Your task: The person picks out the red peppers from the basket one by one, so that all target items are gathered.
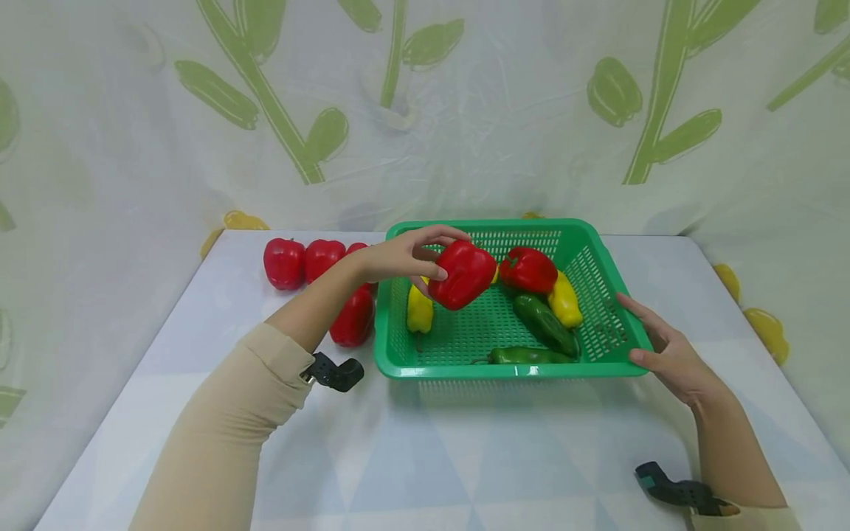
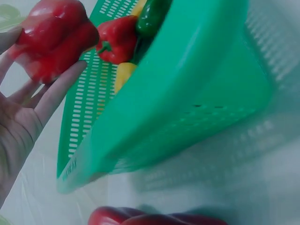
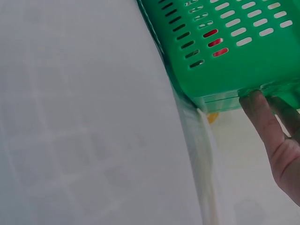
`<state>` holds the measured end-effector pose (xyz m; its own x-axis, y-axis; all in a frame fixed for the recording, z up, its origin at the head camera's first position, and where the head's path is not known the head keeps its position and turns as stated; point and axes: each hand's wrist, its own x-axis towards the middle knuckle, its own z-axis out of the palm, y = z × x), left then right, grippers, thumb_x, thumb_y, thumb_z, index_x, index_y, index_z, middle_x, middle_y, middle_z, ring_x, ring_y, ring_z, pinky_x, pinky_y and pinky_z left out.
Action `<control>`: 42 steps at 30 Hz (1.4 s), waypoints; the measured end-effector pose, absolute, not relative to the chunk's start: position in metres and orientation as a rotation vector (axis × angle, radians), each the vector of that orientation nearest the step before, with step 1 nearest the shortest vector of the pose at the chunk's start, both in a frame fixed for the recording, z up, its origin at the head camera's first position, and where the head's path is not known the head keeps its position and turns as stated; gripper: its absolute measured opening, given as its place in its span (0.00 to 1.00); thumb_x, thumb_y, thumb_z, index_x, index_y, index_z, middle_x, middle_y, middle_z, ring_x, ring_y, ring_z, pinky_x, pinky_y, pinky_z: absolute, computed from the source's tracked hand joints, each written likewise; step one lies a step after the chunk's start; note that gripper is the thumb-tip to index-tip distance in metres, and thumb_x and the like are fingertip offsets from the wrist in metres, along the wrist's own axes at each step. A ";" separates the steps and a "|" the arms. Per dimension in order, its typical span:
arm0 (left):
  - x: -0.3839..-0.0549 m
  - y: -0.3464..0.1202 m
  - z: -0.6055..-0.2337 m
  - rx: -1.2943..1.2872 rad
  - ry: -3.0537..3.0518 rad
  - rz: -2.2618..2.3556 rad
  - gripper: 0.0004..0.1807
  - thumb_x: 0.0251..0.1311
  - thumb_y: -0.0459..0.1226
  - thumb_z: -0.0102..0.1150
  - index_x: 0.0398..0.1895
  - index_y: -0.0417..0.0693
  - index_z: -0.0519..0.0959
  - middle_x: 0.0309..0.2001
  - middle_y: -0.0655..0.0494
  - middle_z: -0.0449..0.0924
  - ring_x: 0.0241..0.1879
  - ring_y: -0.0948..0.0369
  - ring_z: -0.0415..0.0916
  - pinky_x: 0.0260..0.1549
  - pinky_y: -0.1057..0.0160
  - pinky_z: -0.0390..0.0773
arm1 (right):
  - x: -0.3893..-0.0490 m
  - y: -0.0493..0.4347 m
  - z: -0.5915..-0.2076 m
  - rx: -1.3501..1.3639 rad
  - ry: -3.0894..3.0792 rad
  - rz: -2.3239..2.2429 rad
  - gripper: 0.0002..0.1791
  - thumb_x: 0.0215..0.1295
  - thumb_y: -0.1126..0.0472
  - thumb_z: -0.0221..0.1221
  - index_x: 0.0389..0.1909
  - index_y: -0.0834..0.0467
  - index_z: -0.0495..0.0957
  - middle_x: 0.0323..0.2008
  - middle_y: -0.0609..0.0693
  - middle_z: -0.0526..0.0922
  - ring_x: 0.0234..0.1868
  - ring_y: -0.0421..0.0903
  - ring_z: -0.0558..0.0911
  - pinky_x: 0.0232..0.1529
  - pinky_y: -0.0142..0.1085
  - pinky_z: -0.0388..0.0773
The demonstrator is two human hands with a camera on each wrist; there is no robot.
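My left hand [image 1: 401, 254] holds a red bell pepper [image 1: 463, 276] above the left half of a green plastic basket [image 1: 491, 371]. In the left wrist view, thumb and fingers sit around that pepper [image 2: 58, 40]. My right hand [image 1: 677, 361] grips the basket's near right corner, thumb at the rim and fingers along the right side. Inside the basket lie another red bell pepper [image 1: 529, 271], a yellow pepper [image 1: 565, 301] at the right, a yellow pepper [image 1: 419, 311] at the left, a dark green pepper [image 1: 544, 324] and a long green pepper [image 1: 531, 355].
Left of the basket, several red bell peppers [image 1: 285, 263] rest on the pale table [image 1: 425, 457], one [image 1: 353, 318] close against the basket's left side. Behind the table hangs a white curtain [image 1: 505, 147] with a green plant print.
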<state>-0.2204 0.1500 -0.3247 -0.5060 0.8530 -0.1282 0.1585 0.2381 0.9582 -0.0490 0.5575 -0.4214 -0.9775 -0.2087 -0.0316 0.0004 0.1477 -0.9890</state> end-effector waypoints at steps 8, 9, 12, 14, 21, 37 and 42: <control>-0.218 0.137 -0.323 0.913 1.857 1.372 0.36 0.54 0.33 0.61 0.67 0.54 0.61 0.65 0.52 0.61 0.59 0.49 0.67 0.41 0.50 0.81 | -0.049 0.560 -0.421 -0.221 2.243 -1.947 0.39 0.66 0.57 0.56 0.74 0.42 0.49 0.74 0.53 0.40 0.58 0.34 0.63 0.49 0.22 0.71; -0.217 0.135 -0.322 0.911 1.866 1.383 0.36 0.53 0.33 0.61 0.67 0.55 0.61 0.65 0.52 0.61 0.59 0.49 0.66 0.41 0.50 0.81 | -0.049 0.560 -0.421 -0.225 2.242 -1.948 0.39 0.66 0.57 0.56 0.74 0.42 0.49 0.74 0.53 0.40 0.58 0.33 0.63 0.49 0.22 0.72; -0.214 0.128 -0.321 0.905 1.888 1.430 0.37 0.52 0.32 0.62 0.67 0.55 0.61 0.66 0.53 0.60 0.60 0.50 0.66 0.42 0.50 0.81 | -0.049 0.560 -0.420 -0.231 2.247 -1.946 0.39 0.66 0.57 0.56 0.74 0.43 0.49 0.74 0.53 0.40 0.58 0.33 0.63 0.49 0.21 0.71; -0.212 0.122 -0.320 0.901 1.903 1.463 0.38 0.51 0.32 0.62 0.67 0.55 0.61 0.65 0.53 0.61 0.60 0.50 0.66 0.42 0.50 0.81 | -0.050 0.560 -0.420 -0.234 2.252 -1.940 0.39 0.66 0.56 0.56 0.74 0.43 0.49 0.74 0.53 0.40 0.58 0.33 0.62 0.50 0.21 0.71; -0.206 0.101 -0.314 0.858 1.923 1.561 0.38 0.52 0.32 0.62 0.67 0.59 0.62 0.64 0.54 0.64 0.60 0.51 0.66 0.43 0.49 0.81 | -0.050 0.561 -0.419 -0.239 2.245 -1.956 0.39 0.66 0.55 0.56 0.74 0.43 0.49 0.73 0.52 0.41 0.58 0.33 0.63 0.49 0.22 0.72; -0.183 0.053 -0.323 0.848 2.033 1.655 0.42 0.48 0.23 0.61 0.67 0.57 0.60 0.63 0.50 0.64 0.58 0.52 0.69 0.43 0.56 0.81 | -0.050 0.558 -0.421 -0.261 2.212 -1.981 0.39 0.66 0.57 0.56 0.74 0.43 0.49 0.73 0.52 0.41 0.58 0.31 0.65 0.50 0.23 0.73; -0.175 0.038 -0.326 0.854 2.062 1.693 0.40 0.50 0.23 0.58 0.66 0.61 0.62 0.61 0.52 0.64 0.56 0.54 0.69 0.42 0.58 0.82 | -0.049 0.559 -0.423 -0.256 2.221 -1.980 0.38 0.66 0.57 0.56 0.74 0.44 0.49 0.74 0.51 0.41 0.58 0.31 0.64 0.50 0.22 0.72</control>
